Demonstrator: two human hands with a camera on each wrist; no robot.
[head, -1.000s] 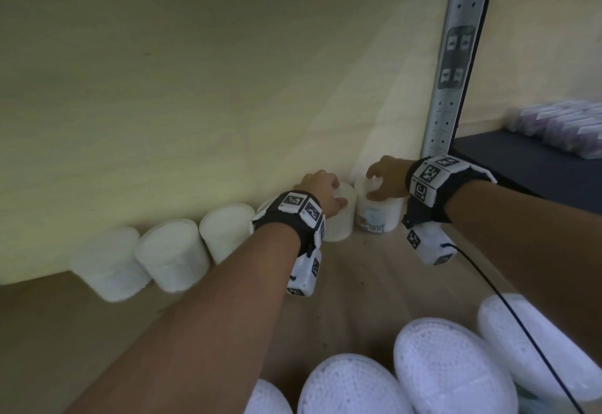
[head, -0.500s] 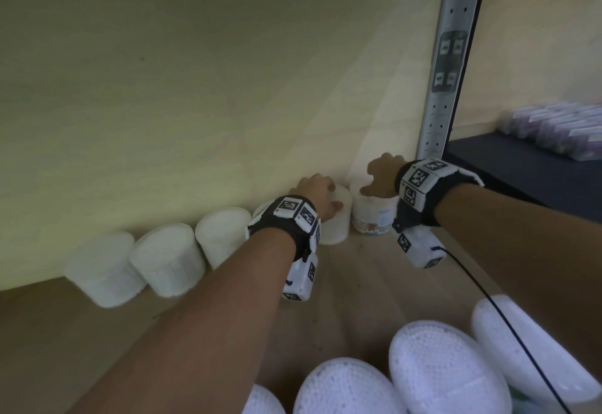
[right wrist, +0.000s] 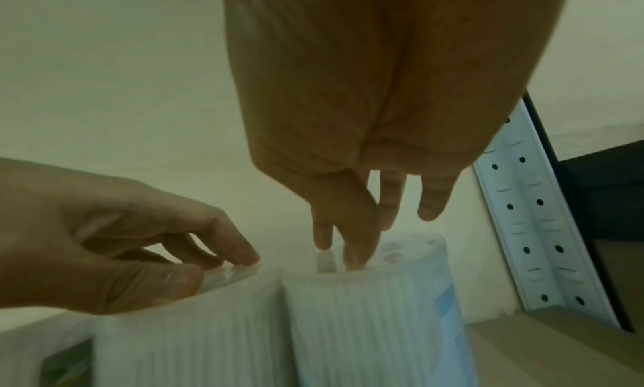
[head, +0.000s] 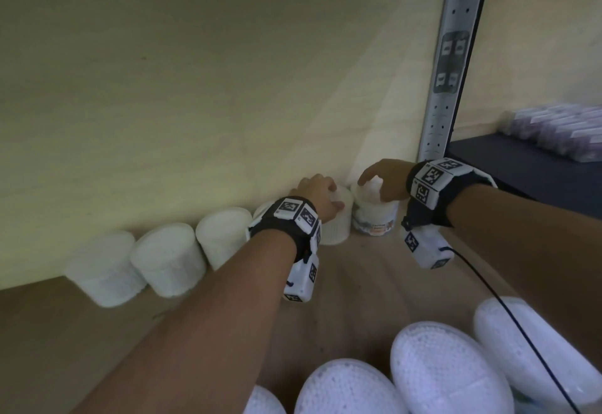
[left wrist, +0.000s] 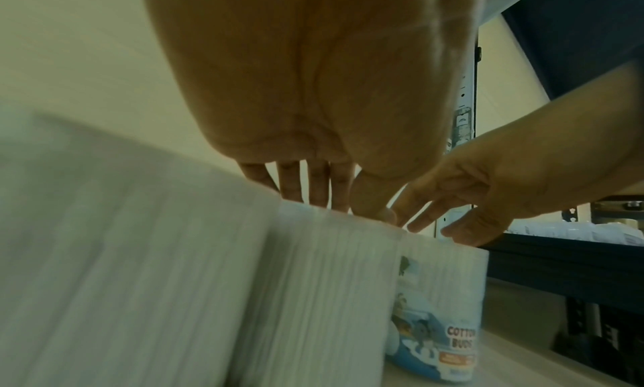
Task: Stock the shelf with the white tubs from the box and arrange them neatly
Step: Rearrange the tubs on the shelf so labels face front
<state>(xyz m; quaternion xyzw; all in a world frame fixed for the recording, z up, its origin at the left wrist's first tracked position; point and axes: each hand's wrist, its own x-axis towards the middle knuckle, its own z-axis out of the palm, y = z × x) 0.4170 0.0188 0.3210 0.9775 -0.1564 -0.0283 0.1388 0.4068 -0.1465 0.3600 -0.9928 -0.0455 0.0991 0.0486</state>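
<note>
A row of white tubs stands along the back wall of the wooden shelf. My left hand reaches down over one plain tub and pinches its lid rim between thumb and curled fingers. To its right, touching it, stands a tub with a blue "Cotton Buds" label. My right hand hovers over that tub, its straight fingertips resting on the lid. Several more white tubs lie close below me at the bottom edge.
A perforated metal upright ends the shelf bay just right of the labelled tub. Beyond it is a dark shelf with purple packs. A black cable trails from my right wrist. Bare shelf board lies in front of the row.
Both hands stay at the two right-most tubs. My right hand's fingers have loosened from around the labelled tub and now only touch its lid. The left hand keeps its hold.
</note>
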